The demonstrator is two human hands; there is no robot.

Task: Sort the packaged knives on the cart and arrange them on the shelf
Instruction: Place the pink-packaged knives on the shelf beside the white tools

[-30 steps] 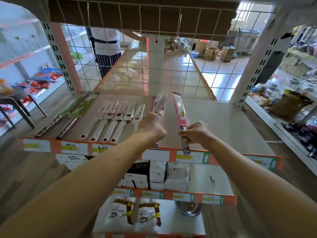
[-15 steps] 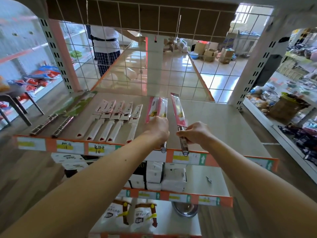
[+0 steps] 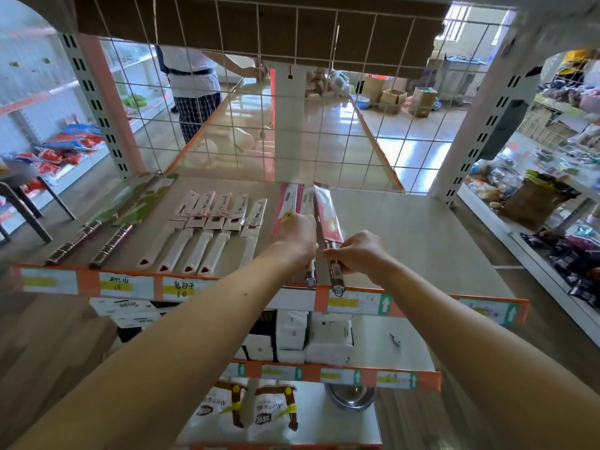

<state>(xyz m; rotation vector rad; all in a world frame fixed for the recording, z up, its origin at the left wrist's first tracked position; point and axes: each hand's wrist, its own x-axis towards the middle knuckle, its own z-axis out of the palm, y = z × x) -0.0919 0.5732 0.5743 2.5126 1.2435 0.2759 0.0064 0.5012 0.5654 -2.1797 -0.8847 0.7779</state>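
Observation:
On the grey shelf lie three pink-sleeved knives with steel handles. My right hand grips the handle of the rightmost pink knife, whose handle end reaches the shelf's front edge. My left hand lies over the two other pink knives, its fingers curled round the handle of the nearer one. To the left are several white-handled knives in a row and two green-sleeved knives with steel handles. The cart is out of view.
A wire grid backs the shelf, with a person standing behind it. An orange price rail runs along the front edge. Lower shelves hold white packages, bagged goods and a steel bowl. Goods crowd the right aisle.
The rightmost pink knife has come down from a tilt and moved left, up against the other two. Both hands have closed in toward each other.

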